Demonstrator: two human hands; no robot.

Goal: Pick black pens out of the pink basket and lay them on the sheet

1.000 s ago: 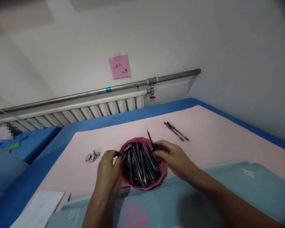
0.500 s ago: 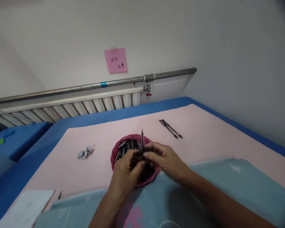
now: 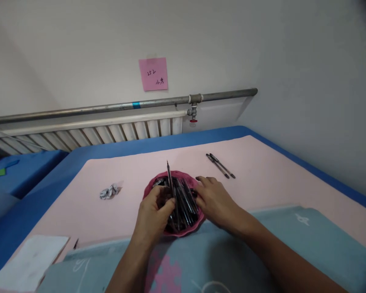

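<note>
A pink basket [image 3: 201, 221] holds several dark, clear-barrelled pens [image 3: 186, 203]. Over its left side my left hand [image 3: 154, 211] pinches a pen [image 3: 170, 177] between thumb and fingers, its bare pointed tip up and leaning slightly left. The pen's lower end blends in with those in the basket. At the right rim is my right hand [image 3: 216, 201], its fingers curled over the pens. Something dark shows by its fingertips, but I cannot make out what it is.
Two capped pens [image 3: 221, 166] lie side by side on the pink table cover [image 3: 134, 175]. Crumpled paper [image 3: 110, 191] is to the left, with white sheets [image 3: 29, 262] and a small dark piece [image 3: 76, 243] nearer me. A blue-green cloth [image 3: 277, 232] covers the front edge.
My hands have moved apart. My left hand keeps the upright pen and has shifted left; my right hand has left the pen and lowered to the basket's right rim. The view has tilted slightly.
</note>
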